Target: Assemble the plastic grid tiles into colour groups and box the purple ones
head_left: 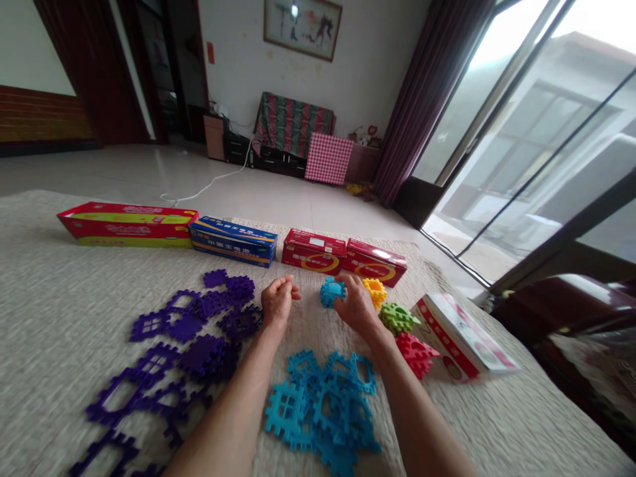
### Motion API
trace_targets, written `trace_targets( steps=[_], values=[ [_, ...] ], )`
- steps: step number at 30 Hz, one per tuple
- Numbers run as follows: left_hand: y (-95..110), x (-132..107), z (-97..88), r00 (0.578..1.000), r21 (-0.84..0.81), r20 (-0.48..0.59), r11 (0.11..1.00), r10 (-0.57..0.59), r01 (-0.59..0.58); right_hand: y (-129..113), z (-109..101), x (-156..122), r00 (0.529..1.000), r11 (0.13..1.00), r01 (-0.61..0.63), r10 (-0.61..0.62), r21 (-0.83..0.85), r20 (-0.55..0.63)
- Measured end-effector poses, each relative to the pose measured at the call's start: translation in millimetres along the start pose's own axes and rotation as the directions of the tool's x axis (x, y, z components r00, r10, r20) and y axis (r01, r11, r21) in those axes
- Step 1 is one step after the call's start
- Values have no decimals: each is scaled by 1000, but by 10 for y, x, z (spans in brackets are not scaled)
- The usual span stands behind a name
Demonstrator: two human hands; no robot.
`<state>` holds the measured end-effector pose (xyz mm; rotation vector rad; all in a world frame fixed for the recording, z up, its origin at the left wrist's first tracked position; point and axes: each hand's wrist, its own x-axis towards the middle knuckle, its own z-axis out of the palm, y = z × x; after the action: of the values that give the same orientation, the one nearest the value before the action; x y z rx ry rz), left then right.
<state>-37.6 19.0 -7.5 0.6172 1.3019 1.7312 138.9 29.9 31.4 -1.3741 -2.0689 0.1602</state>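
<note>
My right hand (358, 303) is closed round the right side of a small light-blue block (330, 293) built from toothed plastic tiles. To its left, my left hand (279, 301) is loosely curled, and no object shows between its fingers. Between my forearms lies a heap of loose light-blue interlocking tiles (322, 404), some with window openings. Many dark purple tiles (191, 328) are spread on the left, close to my left hand. Just right of my right hand sit built blocks in a row: yellow (375, 291), green (397, 318) and red (416, 354).
Along the far side of the beige textured cover (59, 285) stand a long red-and-green box (132, 225), a blue box (233, 242) and two red boxes (314, 252). A white-and-red box (462, 338) lies at the right. A white cable (213, 182) crosses the floor beyond.
</note>
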Motion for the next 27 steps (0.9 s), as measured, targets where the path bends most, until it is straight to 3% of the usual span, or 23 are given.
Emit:
trace_targets(
  steps=[3, 9, 16, 21, 27],
  values=[
    [0, -4, 1, 1000, -8, 3, 1000, 2, -2, 47, 57, 16, 1000, 1000, 3, -3, 6, 0],
    [25, -12, 11, 1000, -7, 2, 1000, 0, 0, -27, 22, -128, 985, 991, 123, -115, 52, -130],
    [-27, 8, -7, 1000, 24, 13, 999, 28, -29, -110, -91, -596, 994, 994, 55, -45, 91, -103],
    [-95, -24, -40, 968, 187, 164, 957, 191, -220, -133, -163, -1002, 1000, 994, 15, -14, 105, -18],
    [-84, -185, -127, 921, 227, 354, 940, 165, -256, -235, -294, -1313, 991, 988, -99, 109, 117, -83]
  ],
)
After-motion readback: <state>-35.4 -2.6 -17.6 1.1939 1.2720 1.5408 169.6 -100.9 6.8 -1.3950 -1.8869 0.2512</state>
